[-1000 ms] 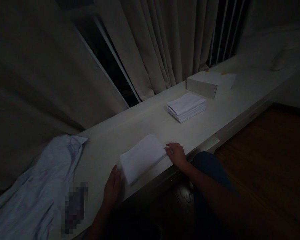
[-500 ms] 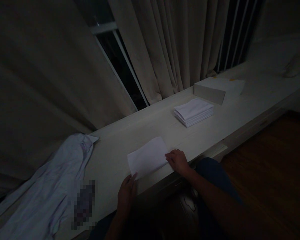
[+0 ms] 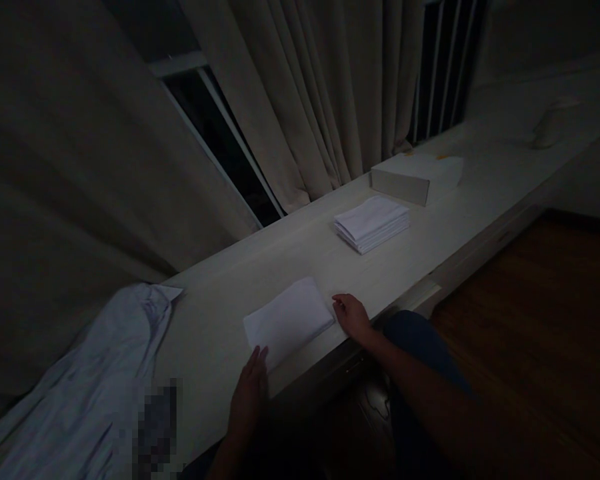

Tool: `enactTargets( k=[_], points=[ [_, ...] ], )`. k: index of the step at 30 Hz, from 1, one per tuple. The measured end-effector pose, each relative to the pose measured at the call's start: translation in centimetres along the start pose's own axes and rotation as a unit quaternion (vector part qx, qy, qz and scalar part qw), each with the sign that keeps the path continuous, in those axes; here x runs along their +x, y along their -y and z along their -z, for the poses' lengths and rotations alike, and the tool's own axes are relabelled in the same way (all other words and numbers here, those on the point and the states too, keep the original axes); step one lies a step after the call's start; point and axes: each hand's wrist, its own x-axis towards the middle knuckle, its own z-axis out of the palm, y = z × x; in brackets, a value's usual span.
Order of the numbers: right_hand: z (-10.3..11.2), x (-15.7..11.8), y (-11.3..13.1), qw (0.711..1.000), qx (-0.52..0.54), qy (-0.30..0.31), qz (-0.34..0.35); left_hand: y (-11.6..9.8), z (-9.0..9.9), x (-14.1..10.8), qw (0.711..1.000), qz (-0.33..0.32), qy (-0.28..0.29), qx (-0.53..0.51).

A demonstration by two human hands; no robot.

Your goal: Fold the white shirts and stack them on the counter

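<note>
A folded white sheet (image 3: 289, 321), paper or cloth I cannot tell, lies flat near the front edge of the long white counter. My left hand (image 3: 250, 390) rests at its near left corner, with the fingertips stretched out on the edge. Just beyond the sheet's right end is my right hand (image 3: 353, 317), apart from it, its fingers loosely curled with nothing seen between them. Farther back on the counter sits a neat stack of similar folded white sheets (image 3: 373, 221).
Behind the stack stands a white box (image 3: 400, 185). A pale shirt-like garment (image 3: 105, 360) is heaped at the left, beside a blurred-out patch. Beige curtains (image 3: 330, 87) hang along the counter's (image 3: 210, 307) back edge. A pale object (image 3: 553, 123) stands at the far right.
My right hand has let go of the sheet's right end and moved slightly off it. My left hand stays at the near left corner. The view has shifted a little to the right.
</note>
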Motion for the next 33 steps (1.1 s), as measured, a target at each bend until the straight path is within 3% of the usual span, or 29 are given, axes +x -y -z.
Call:
enactTargets(
  k=[5,13,18,21,24,26,29,31,33],
  points=[
    [0.1,-0.4,1.2,0.991,-0.095,0.085,0.039,0.4,-0.5,0.2,0.999,0.030,0.009,-0.031],
    [0.6,-1.1,1.9,0.980,-0.157,0.120,0.035,-0.6,0.5,-1.5,0.999,0.038,0.014,0.017],
    [1.3,-2.2,1.2,0.989,-0.101,0.109,0.017,-2.1,2.4,1.4,0.993,0.017,-0.048,0.106],
    [1.5,-2.5,0.8,0.995,-0.064,0.079,0.013,-2.3,2.2,4.3,0.991,0.016,0.012,0.133],
    [1.4,-2.8,0.6,0.996,-0.055,0.065,0.023,-1.3,1.1,5.9,0.985,0.070,0.085,0.130],
    [1.2,-3.0,0.6,0.995,-0.063,0.062,0.039,-0.4,0.7,5.8,0.985,0.087,0.078,0.128],
    [1.2,-3.2,0.9,0.993,-0.074,0.070,0.059,-0.5,1.4,4.5,0.988,0.026,0.001,0.150],
    [1.2,-3.2,1.2,0.993,-0.072,0.070,0.055,-2.0,2.0,3.4,0.985,-0.051,-0.030,0.162],
    [1.3,-3.1,1.5,0.995,-0.060,0.065,0.041,-4.7,2.2,2.4,0.980,-0.109,-0.020,0.165]
  ],
)
